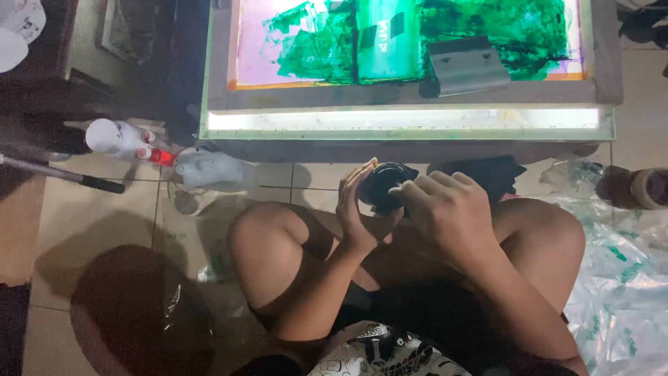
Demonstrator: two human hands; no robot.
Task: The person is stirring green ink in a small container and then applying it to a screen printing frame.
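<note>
**A dark round container held between both hands above the lap**

A small dark round container (385,186) is held between the two hands, just above the crossed legs. The left hand (356,209) is cupped around its left side, with the fingers half curled and the palm pressed against it. The right hand (449,209) is laid over the right side and top of it, with the fingers bent downward in a grip. It cannot be told whether a lid is on it or off it, because most of the container is hidden by the fingers.

As far as can be judged, the printing work is already well advanced: beyond the hands, green ink is spread widely over the printing screen (410,42), and a grey squeegee (467,64) is left lying on the mesh. The screen is rested on a lit glass table (403,120). What is left to be done cannot be read from this view.

Farther to the left of the left hand, a white bottle (115,136) and a pale plastic jug (209,170) are lying on the tiled floor. To the right of the right hand, crumpled clear plastic sheeting (619,278) with green stains is spread.
</note>
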